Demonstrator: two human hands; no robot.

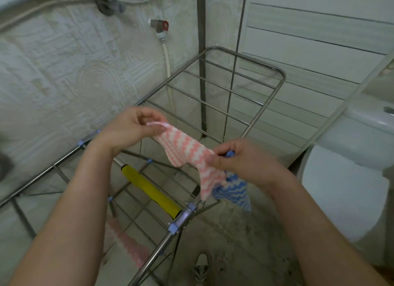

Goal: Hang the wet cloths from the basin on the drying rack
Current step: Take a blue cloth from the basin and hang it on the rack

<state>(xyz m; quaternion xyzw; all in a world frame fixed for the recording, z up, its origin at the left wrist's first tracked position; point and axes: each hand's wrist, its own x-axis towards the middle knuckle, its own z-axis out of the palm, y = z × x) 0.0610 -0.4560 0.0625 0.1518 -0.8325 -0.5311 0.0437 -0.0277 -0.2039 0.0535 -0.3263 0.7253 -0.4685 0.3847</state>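
Blue cloth [233, 190] hangs half hidden behind pink cloth [185, 152] and right hand [242, 160]

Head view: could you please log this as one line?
left hand: pinches pink cloth | right hand: grips pink cloth, blue cloth | drying rack: below hands

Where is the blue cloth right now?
Head view, right of centre: the blue cloth hangs just below the right hand, behind the pink cloth.

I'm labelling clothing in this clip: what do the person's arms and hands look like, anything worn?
Both forearms are bare to the frame edge, no sleeves showing. The left hand and right hand wear no gloves, and no ring, watch or bracelet is visible.
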